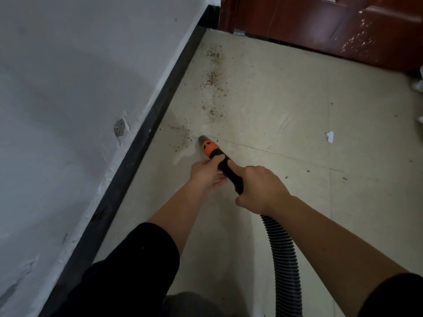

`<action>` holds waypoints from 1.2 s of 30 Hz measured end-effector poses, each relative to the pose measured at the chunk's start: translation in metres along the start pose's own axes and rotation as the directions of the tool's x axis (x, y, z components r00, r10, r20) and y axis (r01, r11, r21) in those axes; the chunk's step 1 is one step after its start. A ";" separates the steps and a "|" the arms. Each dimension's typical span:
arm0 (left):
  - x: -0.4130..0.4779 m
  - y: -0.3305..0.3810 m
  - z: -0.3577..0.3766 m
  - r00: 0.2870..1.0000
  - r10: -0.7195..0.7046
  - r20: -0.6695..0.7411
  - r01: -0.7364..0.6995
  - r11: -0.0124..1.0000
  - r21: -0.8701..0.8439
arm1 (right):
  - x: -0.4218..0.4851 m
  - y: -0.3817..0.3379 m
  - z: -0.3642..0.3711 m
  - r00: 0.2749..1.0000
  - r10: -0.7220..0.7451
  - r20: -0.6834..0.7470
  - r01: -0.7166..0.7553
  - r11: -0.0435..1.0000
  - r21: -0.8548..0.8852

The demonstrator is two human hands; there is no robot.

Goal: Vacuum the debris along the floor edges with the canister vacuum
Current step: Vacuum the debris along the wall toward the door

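While the ribbed hose point(283, 259) climbs in from six o'clock, the right hand point(258, 188) wraps round the black grip point(230, 172), fingers curled tight where hose meets tube. Just ahead, at ten o'clock of it, the left hand point(206, 172) holds the same grip, thumb over the top and fingers underneath, right behind the orange collar point(210, 148). Both hands on the tool, close together! Past the collar, the grey nozzle tip point(203, 139) points down toward the pale floor point(274, 106); whether it touches, I cannot tell. A patch of brown debris point(183, 139) lies just beside the tip at nine o'clock, near the dark baseboard point(160, 106). Further patches point(214, 77) trail off toward twelve o'clock, well beyond both hands. A white paper scrap point(329, 137) sits out at three o'clock, and the red-brown door point(320, 24) closes the far end.
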State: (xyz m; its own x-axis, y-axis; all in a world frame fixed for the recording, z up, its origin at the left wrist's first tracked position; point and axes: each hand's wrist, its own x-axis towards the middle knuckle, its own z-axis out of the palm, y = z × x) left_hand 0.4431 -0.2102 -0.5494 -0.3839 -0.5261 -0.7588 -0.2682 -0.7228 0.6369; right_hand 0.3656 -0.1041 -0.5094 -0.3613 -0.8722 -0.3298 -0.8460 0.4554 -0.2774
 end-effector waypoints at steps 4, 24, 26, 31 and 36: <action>0.007 0.007 0.011 1.000 -0.003 -0.004 0.003 1.000 0.004 | 0.008 0.009 -0.007 1.000 -0.006 0.005 0.006 1.000 -0.002; 0.006 0.020 -0.005 0.998 -0.063 -0.027 0.063 0.998 -0.016 | 0.021 0.006 -0.033 0.975 -0.122 0.186 0.131 0.991 -0.038; 0.004 0.021 -0.012 0.997 -0.065 -0.046 0.063 0.997 -0.040 | 0.023 0.000 -0.033 0.973 -0.136 0.184 0.146 0.988 -0.044; 0.001 0.023 -0.028 0.994 -0.074 -0.085 0.069 0.996 -0.063 | 0.028 -0.013 -0.027 0.968 -0.166 0.187 0.178 0.983 -0.051; -0.002 0.018 -0.040 0.990 -0.073 -0.118 0.065 0.995 -0.076 | 0.028 -0.023 -0.019 0.967 -0.184 0.178 0.197 0.979 -0.059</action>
State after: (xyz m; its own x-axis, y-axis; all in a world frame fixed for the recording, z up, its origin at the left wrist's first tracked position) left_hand 0.4742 -0.2401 -0.5419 -0.2562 -0.5209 -0.8142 -0.2248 -0.7871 0.5743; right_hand 0.3672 -0.1427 -0.4954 -0.1236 -0.8952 -0.4281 -0.9223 0.2628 -0.2832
